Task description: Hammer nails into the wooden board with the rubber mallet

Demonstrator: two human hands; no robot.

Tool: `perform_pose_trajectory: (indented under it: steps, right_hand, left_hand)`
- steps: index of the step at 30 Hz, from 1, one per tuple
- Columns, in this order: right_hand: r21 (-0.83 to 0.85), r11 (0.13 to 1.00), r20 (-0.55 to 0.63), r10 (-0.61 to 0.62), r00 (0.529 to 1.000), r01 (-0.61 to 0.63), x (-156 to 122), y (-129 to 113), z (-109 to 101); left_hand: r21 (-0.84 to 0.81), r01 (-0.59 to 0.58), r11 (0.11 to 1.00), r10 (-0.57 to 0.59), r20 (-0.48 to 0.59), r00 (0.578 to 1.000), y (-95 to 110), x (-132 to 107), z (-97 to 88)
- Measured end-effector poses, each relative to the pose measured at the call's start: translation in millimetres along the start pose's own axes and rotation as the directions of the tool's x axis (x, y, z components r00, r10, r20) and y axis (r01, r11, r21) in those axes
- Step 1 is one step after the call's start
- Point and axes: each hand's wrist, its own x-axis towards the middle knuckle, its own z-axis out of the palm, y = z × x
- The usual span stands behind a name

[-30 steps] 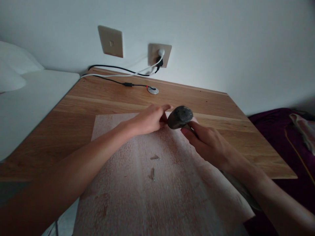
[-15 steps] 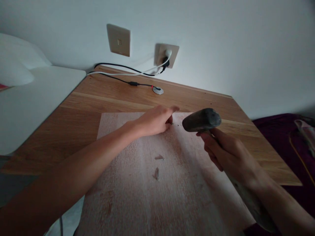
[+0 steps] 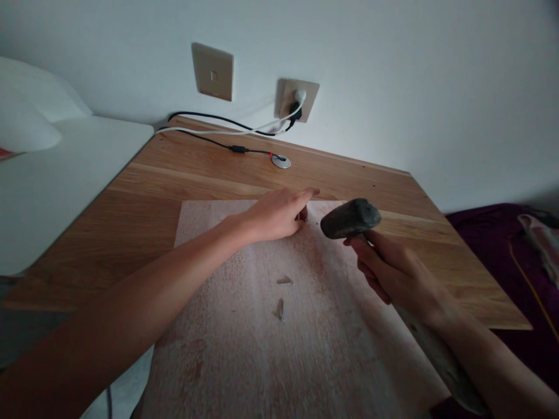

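A hammer (image 3: 349, 219) with a dark, blocky head and a long pale handle is gripped in my right hand (image 3: 393, 267). Its head hangs in the air, just right of my left hand. My left hand (image 3: 283, 214) rests at the far part of a whitewashed wooden board (image 3: 244, 349), thumb and fingers pinched low against the surface. Only a tiny speck shows at those fingertips; what they pinch is too small to name. Nearer to me, two small, thin, nail-like pieces are on the board, one pale sliver (image 3: 286, 282) behind the other sliver (image 3: 280, 310).
The board lies on a wood-grain tabletop (image 3: 437, 244) against a white wall. Black and white cables (image 3: 238, 149) run along the back, by a round metal grommet (image 3: 280, 161) and a wall socket (image 3: 301, 96). A white surface (image 3: 87, 169) adjoins at left; purple cloth (image 3: 489, 227) lies at right.
The hammer and my right hand have shifted slightly left and a little lower, closer to my left hand. My left hand stays pinched in the same place.
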Motion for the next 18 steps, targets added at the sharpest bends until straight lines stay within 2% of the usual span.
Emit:
perform_pose_trajectory:
  steps: [3,10,14,18]
  right_hand:
    - [-0.051,0.999,0.055,0.005,0.998,-0.003,-1.2,3.9,0.9]
    - [-0.044,0.996,-0.069,-0.087,0.994,0.084,4.7,-22.2,-4.5]
    - [-0.169,0.970,-0.011,-0.178,0.984,0.174,15.0,-33.8,-2.4]
    - [-0.236,0.958,-0.011,-0.167,0.986,0.160,14.6,-30.6,-2.9]
  left_hand:
    - [0.008,0.008,1.000,-0.008,0.005,1.000,-0.2,-0.2,0.1]
    - [-0.027,0.006,1.000,-0.005,0.033,0.999,-2.9,-0.1,1.9]
    - [0.001,0.000,1.000,0.000,0.036,0.999,-4.4,1.2,2.8]
    - [0.000,-0.001,1.000,0.001,0.039,0.999,-3.8,0.9,1.5]
